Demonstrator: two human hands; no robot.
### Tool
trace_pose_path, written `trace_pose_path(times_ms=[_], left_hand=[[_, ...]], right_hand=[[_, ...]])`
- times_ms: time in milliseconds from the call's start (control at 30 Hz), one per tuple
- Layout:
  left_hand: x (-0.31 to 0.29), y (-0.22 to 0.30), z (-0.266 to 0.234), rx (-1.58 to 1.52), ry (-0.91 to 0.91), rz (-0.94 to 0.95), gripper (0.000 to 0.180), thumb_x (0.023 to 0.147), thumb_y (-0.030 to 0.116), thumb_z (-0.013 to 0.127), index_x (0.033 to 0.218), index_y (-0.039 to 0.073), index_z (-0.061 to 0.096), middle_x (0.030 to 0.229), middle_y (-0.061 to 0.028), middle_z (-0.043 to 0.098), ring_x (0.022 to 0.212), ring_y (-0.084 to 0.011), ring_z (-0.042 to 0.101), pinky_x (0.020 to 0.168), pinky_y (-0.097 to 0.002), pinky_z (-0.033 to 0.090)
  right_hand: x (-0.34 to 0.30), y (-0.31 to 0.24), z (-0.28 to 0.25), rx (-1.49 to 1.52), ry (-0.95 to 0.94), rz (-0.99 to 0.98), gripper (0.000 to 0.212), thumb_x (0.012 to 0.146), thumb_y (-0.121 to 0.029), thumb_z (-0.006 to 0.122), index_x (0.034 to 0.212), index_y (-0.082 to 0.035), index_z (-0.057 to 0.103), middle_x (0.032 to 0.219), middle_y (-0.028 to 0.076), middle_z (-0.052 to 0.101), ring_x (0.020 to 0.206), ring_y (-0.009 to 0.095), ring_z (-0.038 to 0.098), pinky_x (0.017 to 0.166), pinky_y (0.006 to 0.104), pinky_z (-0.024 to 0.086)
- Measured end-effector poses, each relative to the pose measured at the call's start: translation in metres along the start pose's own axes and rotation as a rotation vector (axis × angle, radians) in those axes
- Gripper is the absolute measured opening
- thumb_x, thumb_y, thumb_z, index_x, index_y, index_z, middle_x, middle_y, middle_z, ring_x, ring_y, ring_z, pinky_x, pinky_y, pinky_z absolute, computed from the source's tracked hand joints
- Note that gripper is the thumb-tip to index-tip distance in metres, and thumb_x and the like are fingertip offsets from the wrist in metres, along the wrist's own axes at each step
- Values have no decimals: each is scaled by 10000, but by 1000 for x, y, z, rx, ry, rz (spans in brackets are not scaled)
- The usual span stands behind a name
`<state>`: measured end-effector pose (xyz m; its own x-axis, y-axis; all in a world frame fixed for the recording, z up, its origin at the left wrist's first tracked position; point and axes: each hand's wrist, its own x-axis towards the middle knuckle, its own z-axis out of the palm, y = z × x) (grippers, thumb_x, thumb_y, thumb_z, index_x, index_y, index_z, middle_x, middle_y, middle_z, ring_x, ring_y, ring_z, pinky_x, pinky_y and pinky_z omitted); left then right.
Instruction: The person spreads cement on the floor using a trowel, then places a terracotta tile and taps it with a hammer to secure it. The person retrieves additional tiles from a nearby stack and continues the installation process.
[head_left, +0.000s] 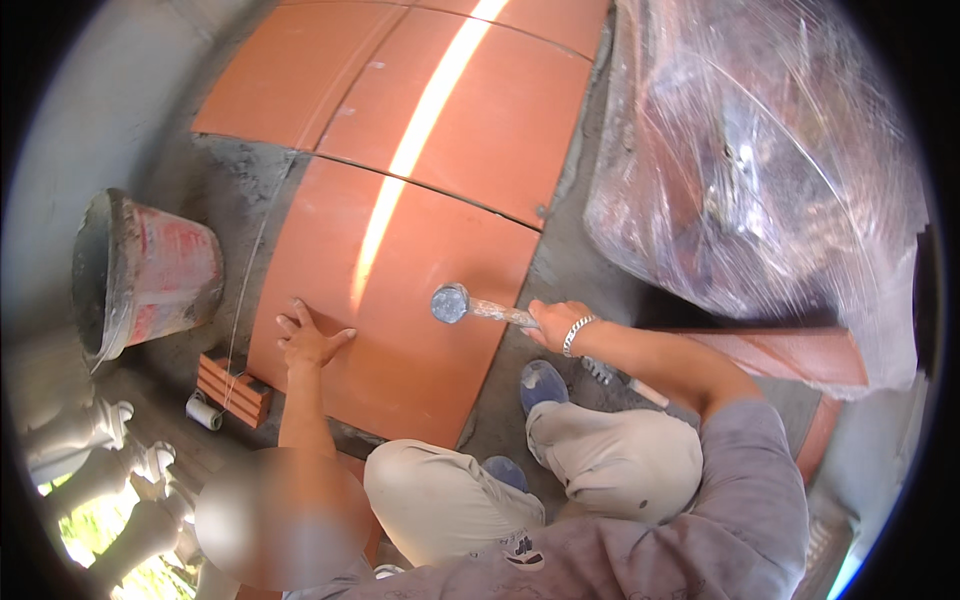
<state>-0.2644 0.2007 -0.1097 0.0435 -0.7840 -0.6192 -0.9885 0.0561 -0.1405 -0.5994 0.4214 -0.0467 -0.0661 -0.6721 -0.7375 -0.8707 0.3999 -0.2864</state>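
Note:
A large terracotta floor tile lies before my knees, beside similar tiles farther off. My left hand rests on its left part with the fingers spread. In my right hand, which wears a chain bracelet, is the pale, worn handle of a mallet. The mallet's round grey head is over the right half of the tile; whether it touches the surface I cannot tell. By my right shoe lies a toothed tool, probably a notched trowel, partly covered by my forearm.
On the left a dirty red bucket lies tipped over. A string runs along the tiles' left edge to a grooved terracotta block, beside a spool. Plastic-wrapped goods stand at right, above a terracotta piece. Balusters line the lower left.

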Motion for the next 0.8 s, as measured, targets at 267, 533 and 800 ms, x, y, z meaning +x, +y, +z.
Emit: trace_pose_path(times_ms=[267, 533, 800], left_hand=[[-2, -9, 1, -106, -9, -18, 1297, 583, 645, 799, 1541, 237, 27, 1579, -227, 38, 1373, -542, 214, 1048, -544, 393], [3, -11, 2, -97, -30, -31, 1313, 584, 659, 793, 1541, 229, 2, 1584, -210, 25, 1384, -533, 194, 1017, -559, 423], [3, -10, 2, -86, -50, -45, 1320, 592, 673, 778, 1539, 237, -31, 1587, -199, 6, 1390, -524, 188, 1016, -569, 420]], right_hand=[[33, -82, -126, 735, 307, -371, 485, 910, -357, 611, 1121, 72, 522, 751, 136, 639, 602, 187, 638, 568, 339, 509], [136, -154, -45, 795, 666, -323, 376, 952, -330, 539, 1085, 22, 529, 864, 196, 650, 754, 313, 657, 678, 418, 517], [144, -165, -56, 792, 166, -213, 437, 950, -393, 518, 1115, 11, 529, 907, 227, 656, 874, 353, 647, 770, 459, 508]])
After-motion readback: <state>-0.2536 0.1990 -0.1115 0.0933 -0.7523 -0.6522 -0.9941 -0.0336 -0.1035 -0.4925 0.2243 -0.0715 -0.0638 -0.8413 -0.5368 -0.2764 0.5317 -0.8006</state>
